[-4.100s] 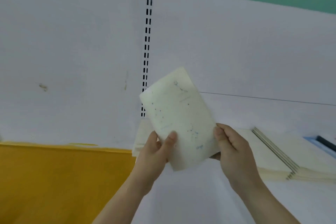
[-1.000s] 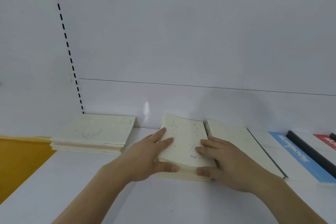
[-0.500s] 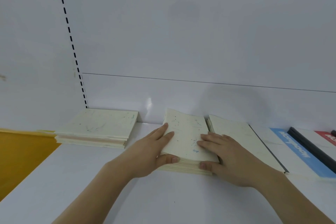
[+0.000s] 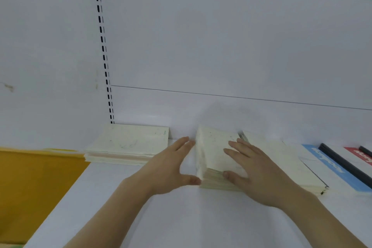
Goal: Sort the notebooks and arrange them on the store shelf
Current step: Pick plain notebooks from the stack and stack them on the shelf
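- A white store shelf [image 4: 201, 217] fills the lower view, with a white back panel [image 4: 221, 46] rising behind it; the shelf's near edge and right end are cut off by the frame.
- A yellow surface [image 4: 30, 187] lies left of the shelf; what it belongs to is hard to make out.
- The middle stack of cream notebooks [image 4: 213, 153] lies flat on the shelf near the back panel. Its long axis runs from the viewer toward the back panel, leaning slightly left at the far end. Faint speckled print on the top cover is too blurred to read.
- Just right of the middle stack lies a wider cream stack [image 4: 281, 165], partly hidden by the right hand.
- Well left of the middle stack sits another cream stack [image 4: 128, 145], its long side along the back panel.
- Farther right of the middle stack, a blue-striped notebook [image 4: 330, 169] and a red-marked one [image 4: 360, 155] are cut off by the frame edge; their lettering is unreadable.
- The right hand [image 4: 253, 169] rests on the middle stack, fingers spread flat on the cover, thumb against the near edge.
- The left hand [image 4: 169, 167] is at the stack's left side, fingers straight and loosely spread; motion blur hides whether they touch it.
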The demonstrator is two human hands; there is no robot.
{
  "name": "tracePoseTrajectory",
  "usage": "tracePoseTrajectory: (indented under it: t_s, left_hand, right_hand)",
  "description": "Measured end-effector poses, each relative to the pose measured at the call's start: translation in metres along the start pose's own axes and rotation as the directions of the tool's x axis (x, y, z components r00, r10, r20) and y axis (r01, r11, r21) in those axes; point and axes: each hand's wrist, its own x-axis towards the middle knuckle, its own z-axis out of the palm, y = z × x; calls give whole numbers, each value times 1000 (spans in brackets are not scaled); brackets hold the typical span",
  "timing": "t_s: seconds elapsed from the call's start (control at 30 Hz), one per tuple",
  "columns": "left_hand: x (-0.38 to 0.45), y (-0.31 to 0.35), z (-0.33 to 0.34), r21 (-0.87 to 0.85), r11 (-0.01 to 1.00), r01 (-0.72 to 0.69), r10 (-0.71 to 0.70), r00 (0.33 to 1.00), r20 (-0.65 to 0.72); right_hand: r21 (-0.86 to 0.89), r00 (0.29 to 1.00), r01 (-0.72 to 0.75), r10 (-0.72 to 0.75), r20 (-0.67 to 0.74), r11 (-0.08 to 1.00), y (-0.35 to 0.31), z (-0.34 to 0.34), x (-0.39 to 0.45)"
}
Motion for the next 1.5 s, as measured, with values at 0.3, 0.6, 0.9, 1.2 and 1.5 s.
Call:
tracePoseTrajectory:
  t_s: [0.3,0.6,0.9,1.2,1.5]
  left_hand:
    - [-54,-97,-36,261,942,213,-149,958,-246]
    - [-83,-156,-52,333,918,216,-153,967,-205]
    - [-81,-135,-64,38,978,203,-131,750,-648]
    - [-77,-77,-64,-796,604,-46,-396,849,-349]
    - [-114,-115,-73,-726,686,46,-509,744,-433]
  right_hand:
    - [38,992,30,-25,-123,999,-132,44,66]
    - [-69,998,-40,37,-44,997,-168,95,124]
    - [-12,837,-160,129,-531,987,-188,49,96]
    - [409,909,164,24,-417,898,-260,65,65]
    - [174,967,-151,181,-177,973,-186,57,93]
